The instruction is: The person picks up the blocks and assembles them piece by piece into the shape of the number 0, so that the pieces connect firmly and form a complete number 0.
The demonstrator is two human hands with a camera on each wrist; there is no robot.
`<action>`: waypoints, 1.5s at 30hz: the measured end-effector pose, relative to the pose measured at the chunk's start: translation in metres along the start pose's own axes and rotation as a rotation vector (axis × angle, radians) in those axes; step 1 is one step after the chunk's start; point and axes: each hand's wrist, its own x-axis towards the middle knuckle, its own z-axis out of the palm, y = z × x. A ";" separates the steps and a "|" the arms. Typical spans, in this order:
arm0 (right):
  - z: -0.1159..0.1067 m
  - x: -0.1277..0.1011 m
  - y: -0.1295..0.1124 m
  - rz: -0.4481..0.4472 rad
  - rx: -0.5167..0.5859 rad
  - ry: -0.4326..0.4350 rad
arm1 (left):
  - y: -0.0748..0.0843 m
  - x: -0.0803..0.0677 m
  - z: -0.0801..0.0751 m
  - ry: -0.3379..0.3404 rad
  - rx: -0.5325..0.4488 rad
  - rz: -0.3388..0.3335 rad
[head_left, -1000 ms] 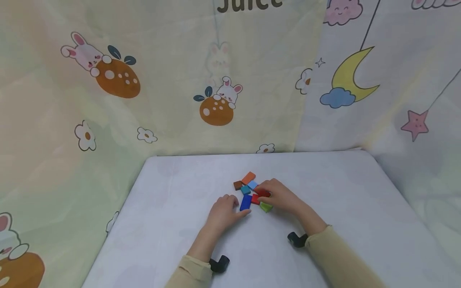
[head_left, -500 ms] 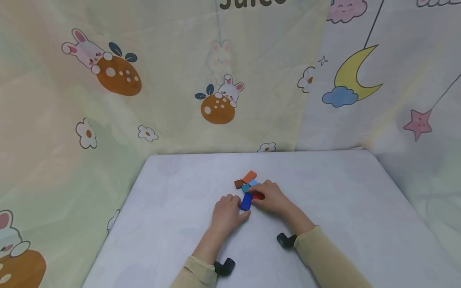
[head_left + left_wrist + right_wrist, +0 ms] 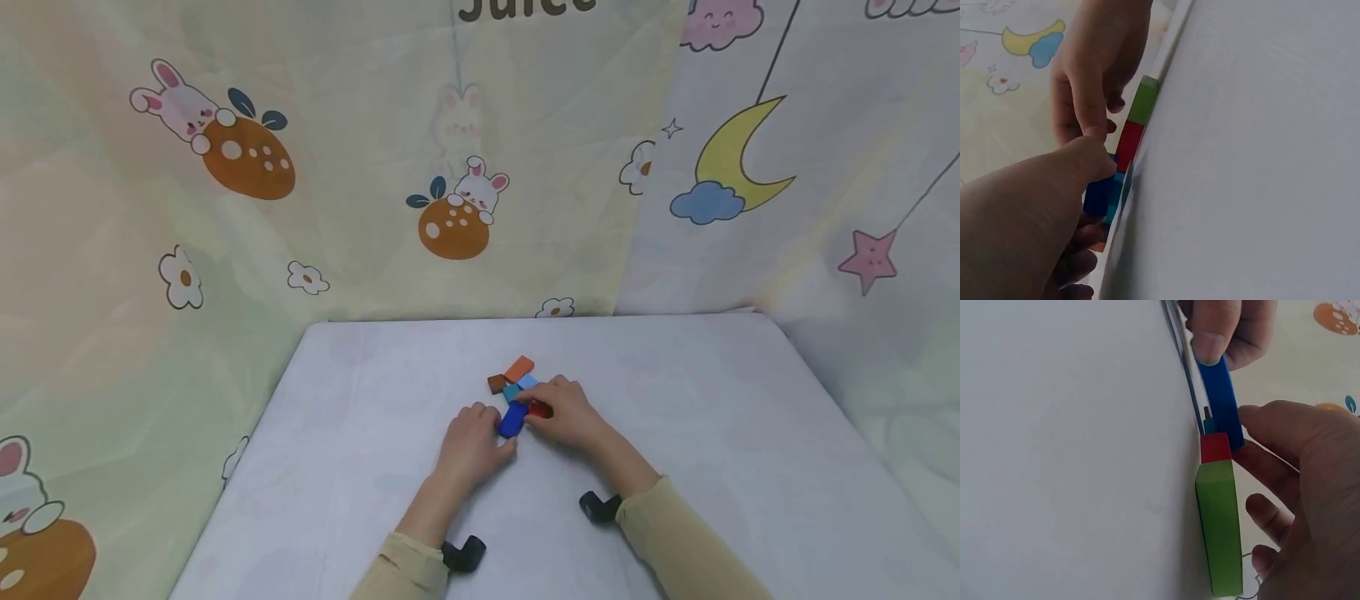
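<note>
A dark blue block [image 3: 513, 420] tilts up a little among a group of small coloured blocks. My left hand [image 3: 467, 450] pinches its near end, the thumb on the near side in the right wrist view. My right hand [image 3: 567, 410] has its thumb and index finger at the block's other end, gripping there. Below and beside that end lies a red block [image 3: 1216, 448], partly covered by the right hand in the head view. A green block [image 3: 1219, 528] stands against the red one. Behind the blue block are a teal block [image 3: 512, 392] and a light blue block [image 3: 528, 381].
An orange block [image 3: 519, 368] and a brown block [image 3: 497, 383] lie at the group's far side. All rest on a white-covered table [image 3: 375, 375]. A printed cloth backdrop [image 3: 360, 167] rises behind the table's far edge. Each wrist carries a black camera mount [image 3: 465, 554].
My right hand has moved left from the red blocks to the blue block's end. The blue block has tilted slightly, and the left thumb has drawn in against it.
</note>
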 end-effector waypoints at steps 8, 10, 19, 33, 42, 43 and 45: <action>-0.013 -0.029 -0.011 -0.052 0.028 -0.004 | -0.009 -0.010 -0.015 -0.015 -0.111 0.090; -0.016 -0.037 -0.010 -0.044 0.017 -0.028 | -0.011 -0.013 -0.017 -0.060 -0.173 0.145; -0.016 -0.069 -0.002 -0.016 0.017 -0.119 | -0.015 -0.019 -0.013 -0.196 -0.292 0.343; -0.009 -0.078 0.004 -0.011 0.048 -0.141 | -0.015 -0.017 -0.001 -0.210 -0.201 0.370; -0.007 -0.077 0.005 -0.048 0.015 -0.128 | -0.015 -0.017 0.001 -0.220 -0.184 0.363; -0.007 -0.077 0.004 -0.047 0.015 -0.127 | -0.016 -0.016 0.000 -0.226 -0.190 0.361; -0.006 -0.077 0.005 -0.046 0.013 -0.129 | -0.017 -0.015 -0.001 -0.240 -0.212 0.345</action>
